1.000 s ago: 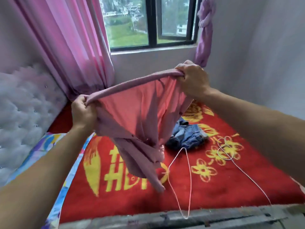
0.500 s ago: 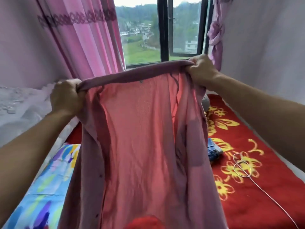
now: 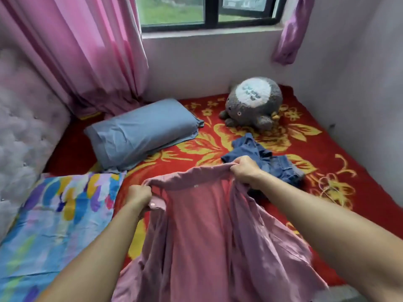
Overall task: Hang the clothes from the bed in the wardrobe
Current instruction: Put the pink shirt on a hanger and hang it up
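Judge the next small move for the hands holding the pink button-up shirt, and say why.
Probably lower the pink button-up shirt onto the red flowered blanket, collar spread, to free one hand for a hanger. The left hand and right hand both grip the collar, the shirt front hangs open, and no hanger shows in view.

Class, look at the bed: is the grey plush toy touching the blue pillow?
Apart. The head view shows a strip of red blanket between the grey plush toy and the blue pillow.
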`<action>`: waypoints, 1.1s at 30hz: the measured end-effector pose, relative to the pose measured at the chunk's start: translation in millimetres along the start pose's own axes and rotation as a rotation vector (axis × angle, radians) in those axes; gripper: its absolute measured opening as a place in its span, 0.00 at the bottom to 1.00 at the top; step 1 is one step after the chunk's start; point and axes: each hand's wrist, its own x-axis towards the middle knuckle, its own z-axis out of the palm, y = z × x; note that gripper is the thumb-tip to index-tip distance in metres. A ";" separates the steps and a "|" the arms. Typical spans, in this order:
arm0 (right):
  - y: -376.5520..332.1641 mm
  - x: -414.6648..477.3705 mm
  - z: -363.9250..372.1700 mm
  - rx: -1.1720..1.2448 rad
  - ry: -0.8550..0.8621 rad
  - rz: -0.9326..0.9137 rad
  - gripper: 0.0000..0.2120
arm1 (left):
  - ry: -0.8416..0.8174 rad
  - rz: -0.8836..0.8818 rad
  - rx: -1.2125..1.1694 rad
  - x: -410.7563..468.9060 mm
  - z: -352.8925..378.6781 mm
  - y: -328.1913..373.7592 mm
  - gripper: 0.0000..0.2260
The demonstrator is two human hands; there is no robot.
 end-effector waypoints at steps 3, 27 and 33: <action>22.1 0.0 53.3 0.157 -0.241 0.035 0.03 | -0.044 -0.104 -0.121 38.0 35.3 -33.0 0.13; 378.0 133.0 142.4 -0.108 0.159 0.563 0.15 | -0.638 0.904 1.098 22.5 338.6 -209.2 0.29; 403.1 148.0 171.7 -0.261 -0.037 0.474 0.02 | -0.671 0.891 1.317 31.8 356.9 -237.2 0.10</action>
